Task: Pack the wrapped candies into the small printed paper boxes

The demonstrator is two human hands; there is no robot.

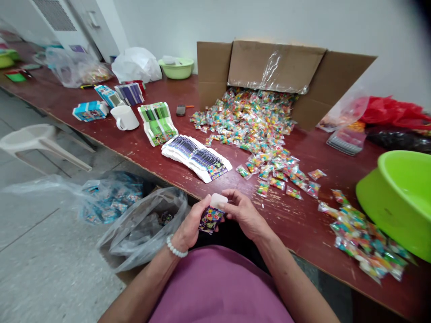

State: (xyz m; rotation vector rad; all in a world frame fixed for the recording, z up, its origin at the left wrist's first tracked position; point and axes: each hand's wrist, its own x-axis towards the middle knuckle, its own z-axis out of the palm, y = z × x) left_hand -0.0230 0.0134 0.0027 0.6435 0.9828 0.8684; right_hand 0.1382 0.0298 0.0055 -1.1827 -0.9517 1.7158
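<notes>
My left hand and my right hand together hold a small purple printed pouch with a white top, just below the near edge of the dark red table. Both hands have their fingers pinched on it. A white bead bracelet sits on my left wrist. On the table just beyond lies a fanned stack of similar purple pouches. A big heap of small colourful candy packets spills from an open cardboard box.
Green pouches, a white mug and blue packs lie at the left. A green basin and more candy packets are at the right. Clear plastic bags stand on the floor at my left. A white stool is farther left.
</notes>
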